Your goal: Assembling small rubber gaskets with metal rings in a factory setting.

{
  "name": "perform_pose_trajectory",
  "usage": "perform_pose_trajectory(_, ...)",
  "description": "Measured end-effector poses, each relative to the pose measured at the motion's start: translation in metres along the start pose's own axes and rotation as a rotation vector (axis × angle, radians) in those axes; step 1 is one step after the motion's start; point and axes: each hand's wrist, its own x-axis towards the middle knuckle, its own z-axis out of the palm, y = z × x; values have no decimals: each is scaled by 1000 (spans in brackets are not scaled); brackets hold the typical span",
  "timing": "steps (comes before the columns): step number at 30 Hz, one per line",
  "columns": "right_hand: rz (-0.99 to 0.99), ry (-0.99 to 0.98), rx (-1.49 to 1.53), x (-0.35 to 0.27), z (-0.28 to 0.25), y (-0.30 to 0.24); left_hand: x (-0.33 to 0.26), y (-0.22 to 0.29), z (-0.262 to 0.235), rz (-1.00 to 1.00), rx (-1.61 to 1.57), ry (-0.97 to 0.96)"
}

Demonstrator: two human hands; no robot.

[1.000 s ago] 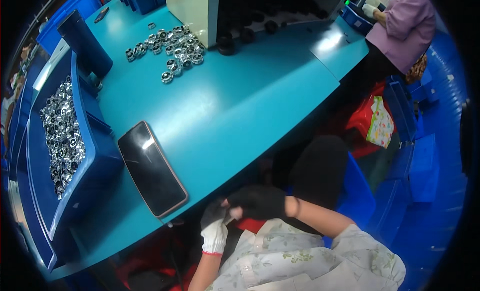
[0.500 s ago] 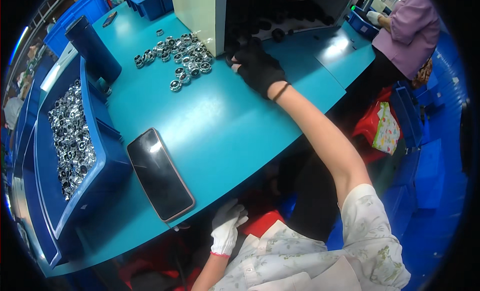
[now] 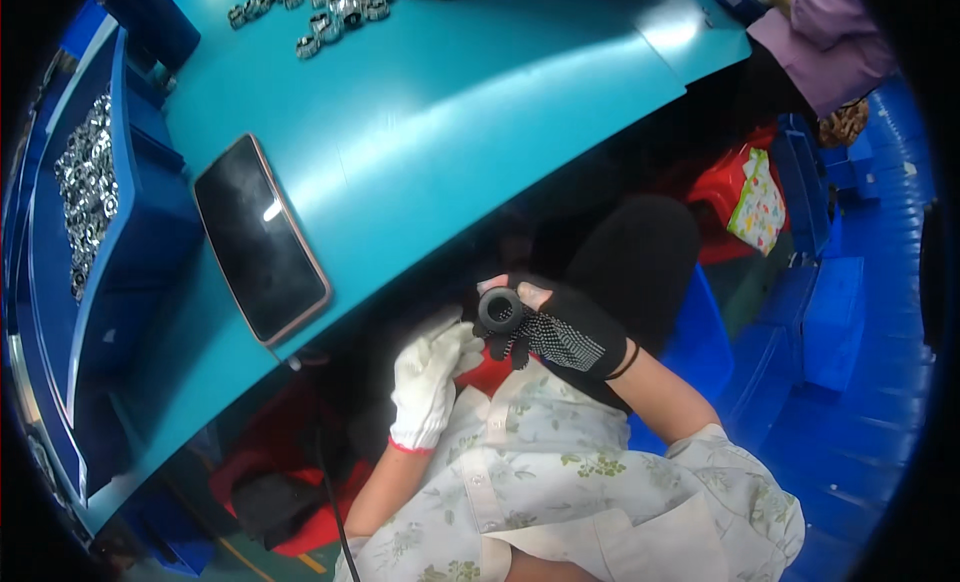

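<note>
In front of my lap, my right hand (image 3: 565, 332), in a black glove with dotted grip and bare fingertips, pinches a black ring (image 3: 484, 308) between thumb and fingers. The ring's round opening faces up. Close on its left is my left hand (image 3: 425, 377), wearing a white knit glove with a red cuff edge. Its fingers stretch towards the ring, apart from each other and slightly blurred. I see nothing held in it. Both hands are below the near edge of the teal table (image 3: 420, 172).
A phone (image 3: 262, 242) lies near the table's edge. On the left stands a blue bin (image 3: 150, 197) of shiny metal parts; similar parts (image 3: 325, 27) lie loose at the back. A co-worker in a purple top (image 3: 825, 52) is at the far right, near a red stool (image 3: 715, 197).
My right hand has come back from the dark opening behind the table to my lap, now with the black ring. My left hand has risen towards it. The view has tilted down.
</note>
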Motion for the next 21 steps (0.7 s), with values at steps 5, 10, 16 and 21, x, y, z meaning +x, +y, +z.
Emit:
perform_pose_trajectory(5, 39, -74, 226, 0, -18, 46, -11, 4, 9, -3, 5, -23)
perform_pose_trajectory(10, -82, 113, -289, -7, -2, 49, -18, 0, 4, 19, 34, 31)
perform_pose_trajectory(16, -338, 169, -1088, -4, 5, 52, -21, 8, 13, -55, -73, 3)
perform_pose_trajectory(21, -486, 147, -1218, -2, 2, 53, -16, 10, 9, -85, -118, -71)
